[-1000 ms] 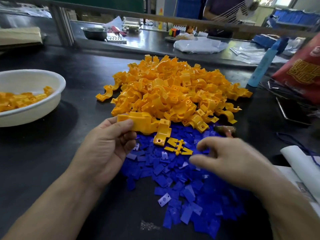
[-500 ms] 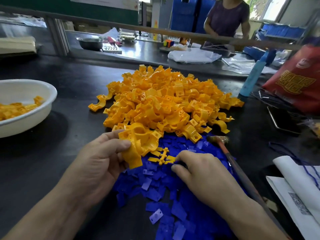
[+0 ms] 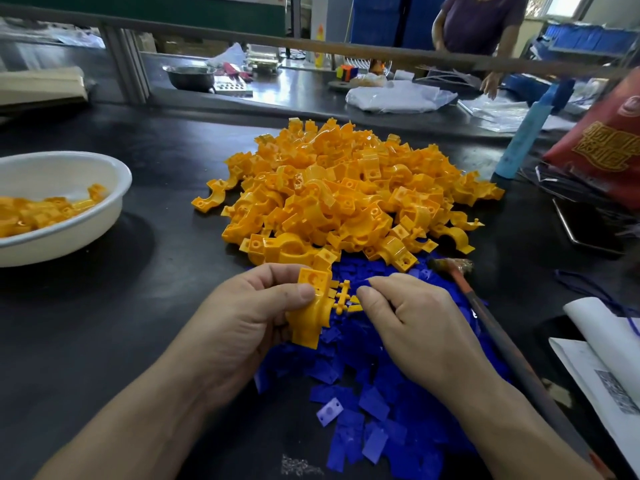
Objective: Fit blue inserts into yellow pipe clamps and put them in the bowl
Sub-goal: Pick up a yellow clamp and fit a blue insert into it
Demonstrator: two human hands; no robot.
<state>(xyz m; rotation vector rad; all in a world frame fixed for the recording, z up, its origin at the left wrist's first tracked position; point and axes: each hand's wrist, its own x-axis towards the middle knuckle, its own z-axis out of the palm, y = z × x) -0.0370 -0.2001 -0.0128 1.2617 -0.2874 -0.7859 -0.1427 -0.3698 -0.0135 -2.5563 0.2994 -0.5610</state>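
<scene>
Left hand (image 3: 242, 327) grips a yellow clamp (image 3: 310, 315); right hand (image 3: 415, 323) curls over blue inserts (image 3: 374, 403), grasp unclear. At two o'clock, red bag (image 3: 602, 147) shows unreadable gold lettering; hammer (image 3: 450, 264) at three.

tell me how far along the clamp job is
Looks early. Done: a shallow layer of clamps lies in the white bowl. In hand: the left hand grips one yellow clamp, while the right hand, fingers curled, picks among the blue inserts; whether it holds one is unclear. Left: the large clamp pile and most inserts.
</scene>
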